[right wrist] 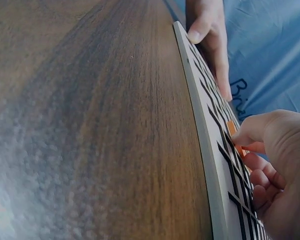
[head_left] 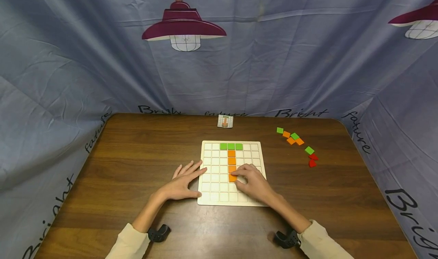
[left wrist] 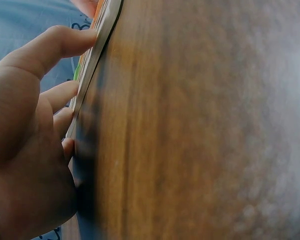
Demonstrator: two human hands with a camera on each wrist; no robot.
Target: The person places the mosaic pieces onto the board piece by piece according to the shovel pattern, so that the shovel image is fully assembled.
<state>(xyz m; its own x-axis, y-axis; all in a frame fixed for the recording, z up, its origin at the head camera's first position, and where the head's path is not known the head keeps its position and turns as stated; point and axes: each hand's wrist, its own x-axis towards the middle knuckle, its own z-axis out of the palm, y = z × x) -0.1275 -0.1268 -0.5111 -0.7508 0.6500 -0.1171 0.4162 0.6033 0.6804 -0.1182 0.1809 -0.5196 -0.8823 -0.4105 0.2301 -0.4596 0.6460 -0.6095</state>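
A pale square grid board [head_left: 213, 198] lies on the table. Three green tiles [head_left: 231, 146] fill part of its top row, and a column of several orange tiles [head_left: 232, 161] runs down from the middle one. At the lowest orange tile [head_left: 232, 178], my right hand [head_left: 254, 183] pinches with thumb and forefinger; the right wrist view shows the thumb against this orange tile [right wrist: 232, 128], the other fingers curled behind. My left hand [head_left: 179, 185] has its fingers spread, the fingertips and thumb resting on the board's left edge.
Loose green, orange and red pieces [head_left: 291, 140] lie scattered to the right of the board. Behind the board is a small card [head_left: 225, 121] with a printed grid pattern. A blue curtain [head_left: 219, 80] hangs along the back edge of the wooden table [head_left: 137, 152].
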